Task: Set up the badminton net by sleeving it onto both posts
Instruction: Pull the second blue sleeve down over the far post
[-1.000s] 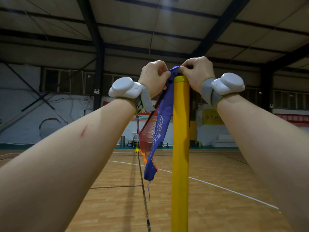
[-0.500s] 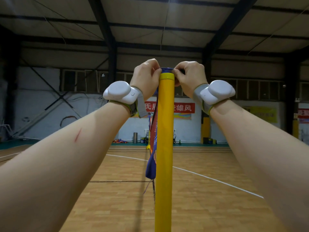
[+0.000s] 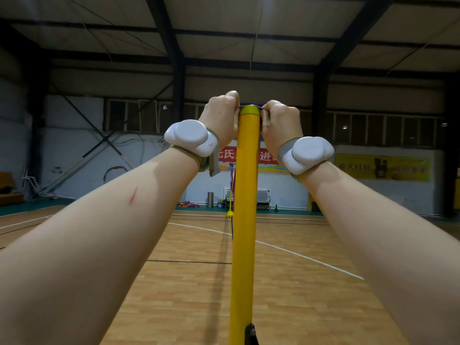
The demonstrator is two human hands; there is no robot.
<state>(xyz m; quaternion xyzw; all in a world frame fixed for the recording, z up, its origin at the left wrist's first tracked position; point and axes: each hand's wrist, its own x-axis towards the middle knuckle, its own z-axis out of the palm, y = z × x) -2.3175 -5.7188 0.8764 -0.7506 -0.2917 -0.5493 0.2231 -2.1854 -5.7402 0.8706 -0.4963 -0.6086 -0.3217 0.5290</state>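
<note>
1. Badminton net sleeve (image 3: 250, 106): blue mouth stretched across top of yellow post (image 3: 245, 195).
2. Left hand (image 3: 221, 115), right hand (image 3: 280, 123) each pinch it, either side.
3. Risk: uneven pull snags sleeve on post top; grip slips.

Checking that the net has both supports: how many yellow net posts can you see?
2. The near post stands between the left hand and right hand. The far post stands in the distance just left of it, partly hidden. Others may lie outside the view.
</note>
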